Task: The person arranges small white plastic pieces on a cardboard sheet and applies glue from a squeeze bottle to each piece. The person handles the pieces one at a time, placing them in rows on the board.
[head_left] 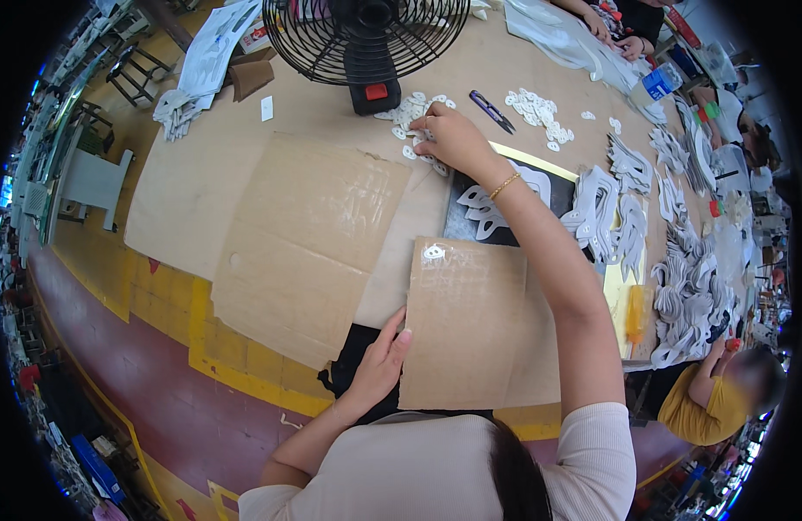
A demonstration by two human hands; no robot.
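My right hand [449, 139] reaches across the table to a loose pile of small white cut pieces [410, 113], each with small holes. Its bent fingers are spread over the pile's near edge, and I see no piece lifted between them. At the left edge of a brown cardboard sheet [466, 339] lies my left hand [384, 360], fingers stretched out and touching the edge. One small white piece [433, 253] sits on that sheet near its far left corner. Beyond the sheet, partly behind my right forearm, larger white cut shapes [483, 213] lie on a black board [463, 227].
A black fan [366, 43] stands at the far side. Purple-handled snips [491, 111] lie beside a second pile of white pieces [533, 108]. A larger cardboard sheet [305, 243] is at the left; stacks of grey-white shapes [692, 286] cover the right. Other people sit at the right.
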